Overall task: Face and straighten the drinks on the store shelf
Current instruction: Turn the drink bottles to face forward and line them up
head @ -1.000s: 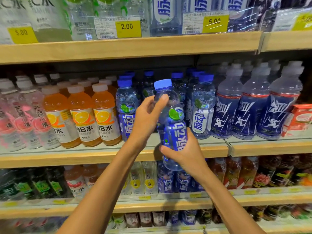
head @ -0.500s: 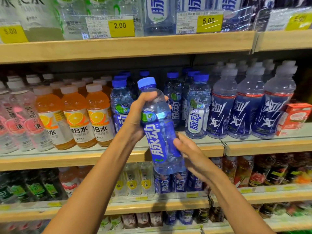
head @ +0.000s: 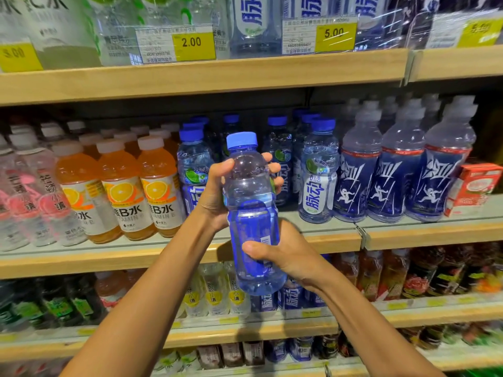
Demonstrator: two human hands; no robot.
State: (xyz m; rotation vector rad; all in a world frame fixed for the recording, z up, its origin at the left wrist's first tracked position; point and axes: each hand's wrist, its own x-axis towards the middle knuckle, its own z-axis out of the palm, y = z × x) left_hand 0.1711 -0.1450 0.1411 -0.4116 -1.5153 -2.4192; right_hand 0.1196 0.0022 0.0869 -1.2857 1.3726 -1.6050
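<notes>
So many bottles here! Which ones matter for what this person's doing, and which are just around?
In the job: blue-capped bottle, gripped by left hand near the top and right hand lower down; matching row on the middle shelf.
Just around: orange drinks, red carton, yellow price tags.

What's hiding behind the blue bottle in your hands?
Behind the bottle, more blue-capped bottles stand on the shelf, and the left hand curls its fingers round the back. The shelf spot straight behind it is covered.
</notes>
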